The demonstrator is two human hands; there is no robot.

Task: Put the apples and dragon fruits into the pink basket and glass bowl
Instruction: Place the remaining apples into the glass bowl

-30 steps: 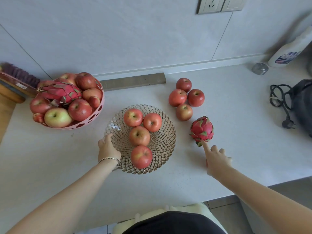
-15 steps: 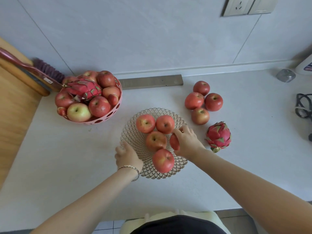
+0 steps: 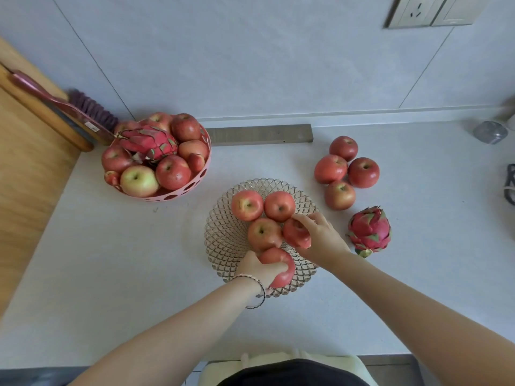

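Note:
The glass bowl (image 3: 223, 240) sits mid-counter with several red apples in it. My left hand (image 3: 257, 267) grips the nearest apple (image 3: 280, 267) at the bowl's front. My right hand (image 3: 320, 236) holds another apple (image 3: 296, 232) over the bowl's right side. The pink basket (image 3: 195, 185) at the back left is heaped with apples and one dragon fruit (image 3: 149, 143). To the right of the bowl lie several loose apples (image 3: 347, 172) and a second dragon fruit (image 3: 369, 231) on the counter.
A wooden board (image 3: 25, 168) and a brush (image 3: 89, 105) lie at the left. A grey metal bar (image 3: 259, 133) runs along the wall. A small grey object (image 3: 489, 131) and a black cable (image 3: 510, 186) are at the far right. The counter's front edge is near my body.
My left hand moved from the bowl's left rim onto the front apple and now grips it. My right hand, holding an apple, stays over the bowl's right side.

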